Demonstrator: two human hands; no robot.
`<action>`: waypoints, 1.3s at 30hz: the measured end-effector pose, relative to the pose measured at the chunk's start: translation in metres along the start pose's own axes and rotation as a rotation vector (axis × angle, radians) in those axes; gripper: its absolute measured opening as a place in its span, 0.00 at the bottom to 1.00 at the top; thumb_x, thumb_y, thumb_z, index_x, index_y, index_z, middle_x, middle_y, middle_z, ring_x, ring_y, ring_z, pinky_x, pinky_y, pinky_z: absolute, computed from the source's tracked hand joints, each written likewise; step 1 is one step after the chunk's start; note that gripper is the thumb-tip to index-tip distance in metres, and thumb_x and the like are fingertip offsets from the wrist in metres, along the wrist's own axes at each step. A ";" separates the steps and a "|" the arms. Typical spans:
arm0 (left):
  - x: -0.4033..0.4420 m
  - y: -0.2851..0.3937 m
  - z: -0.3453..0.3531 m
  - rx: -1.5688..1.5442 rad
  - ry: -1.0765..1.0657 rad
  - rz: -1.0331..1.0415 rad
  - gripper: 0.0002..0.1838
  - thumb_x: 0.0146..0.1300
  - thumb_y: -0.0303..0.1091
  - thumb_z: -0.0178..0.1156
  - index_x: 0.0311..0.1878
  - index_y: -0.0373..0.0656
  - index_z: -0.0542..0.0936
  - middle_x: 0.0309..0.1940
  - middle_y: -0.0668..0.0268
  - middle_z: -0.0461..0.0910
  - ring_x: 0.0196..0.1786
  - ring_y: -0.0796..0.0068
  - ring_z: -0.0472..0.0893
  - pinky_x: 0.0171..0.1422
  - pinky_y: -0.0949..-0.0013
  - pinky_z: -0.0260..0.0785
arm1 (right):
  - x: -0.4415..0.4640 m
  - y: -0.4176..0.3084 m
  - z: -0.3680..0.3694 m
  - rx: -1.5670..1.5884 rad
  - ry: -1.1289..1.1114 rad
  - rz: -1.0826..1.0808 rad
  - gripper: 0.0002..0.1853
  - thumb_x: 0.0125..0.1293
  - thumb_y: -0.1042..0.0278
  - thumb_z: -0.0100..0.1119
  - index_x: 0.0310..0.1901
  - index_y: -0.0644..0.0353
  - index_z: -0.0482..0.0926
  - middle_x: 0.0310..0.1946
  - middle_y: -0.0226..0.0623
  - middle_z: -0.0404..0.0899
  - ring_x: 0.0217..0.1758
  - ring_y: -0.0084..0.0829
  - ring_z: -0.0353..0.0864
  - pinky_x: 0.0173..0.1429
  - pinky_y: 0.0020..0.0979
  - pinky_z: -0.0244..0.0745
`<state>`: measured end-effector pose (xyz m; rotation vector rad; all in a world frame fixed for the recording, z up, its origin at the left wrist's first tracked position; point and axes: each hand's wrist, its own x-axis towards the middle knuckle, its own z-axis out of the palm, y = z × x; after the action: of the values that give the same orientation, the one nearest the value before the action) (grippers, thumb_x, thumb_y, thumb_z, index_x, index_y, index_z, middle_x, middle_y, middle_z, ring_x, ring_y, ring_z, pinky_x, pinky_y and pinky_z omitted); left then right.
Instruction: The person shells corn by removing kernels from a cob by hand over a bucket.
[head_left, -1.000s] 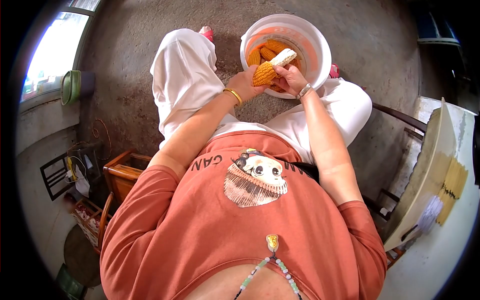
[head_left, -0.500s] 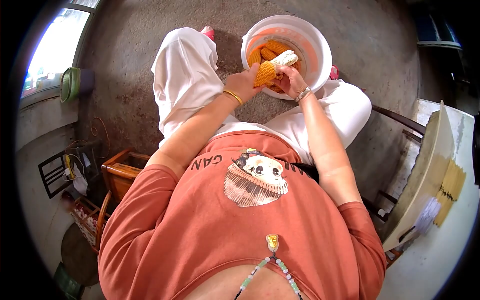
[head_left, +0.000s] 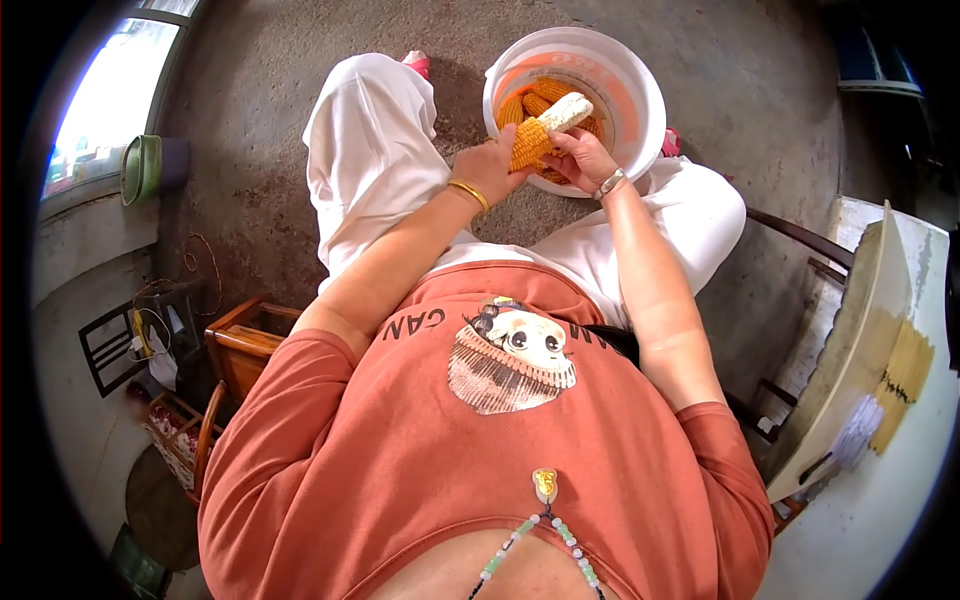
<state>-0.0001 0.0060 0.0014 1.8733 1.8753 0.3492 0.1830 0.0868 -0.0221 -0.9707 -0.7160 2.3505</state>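
Observation:
An ear of corn (head_left: 533,143) is held at a slant over the near side of a white bucket (head_left: 648,120). Its lower part carries orange kernels, while the upper end is a bare white cob. My left hand (head_left: 487,168) wraps round the kernel-covered lower end. The fingers of my right hand (head_left: 588,163) are bent and press against the ear's side, near where kernels meet bare cob. Inside the bucket lie several more ears of corn (head_left: 556,91), partly covered by the held one and my right hand.
The bucket stands on a concrete floor (head_left: 260,130) between my knees. A wooden stool or chair (head_left: 248,350) is at the left. On the right, a pale table (head_left: 925,270) stands close to my arm. A green bin (head_left: 141,170) sits by the window.
My right hand has shifted slightly, its thumb and fingers now lower along the ear's side. More of the bare white cob shows. My left hand keeps its grip.

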 end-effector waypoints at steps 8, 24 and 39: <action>0.000 -0.001 0.005 0.052 0.023 0.004 0.38 0.55 0.55 0.62 0.62 0.44 0.62 0.33 0.53 0.81 0.35 0.51 0.82 0.36 0.54 0.73 | -0.002 0.002 0.001 0.038 0.038 -0.003 0.18 0.66 0.66 0.56 0.56 0.60 0.69 0.51 0.33 0.75 0.53 0.26 0.76 0.55 0.31 0.77; -0.005 0.004 0.006 0.126 0.057 0.051 0.43 0.54 0.57 0.63 0.66 0.40 0.60 0.32 0.54 0.80 0.32 0.55 0.83 0.33 0.58 0.74 | 0.001 0.003 0.003 -0.041 0.061 0.009 0.19 0.64 0.62 0.60 0.54 0.56 0.71 0.49 0.30 0.77 0.51 0.25 0.77 0.52 0.30 0.78; -0.004 0.006 0.002 0.107 0.013 0.022 0.43 0.54 0.56 0.63 0.66 0.41 0.60 0.35 0.54 0.81 0.34 0.55 0.83 0.37 0.56 0.75 | -0.001 0.007 0.006 0.012 0.041 -0.021 0.20 0.67 0.63 0.55 0.57 0.60 0.67 0.52 0.35 0.73 0.54 0.29 0.75 0.58 0.33 0.76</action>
<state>0.0059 0.0016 0.0036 1.9667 1.9181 0.2738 0.1775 0.0792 -0.0218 -0.9987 -0.6917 2.3074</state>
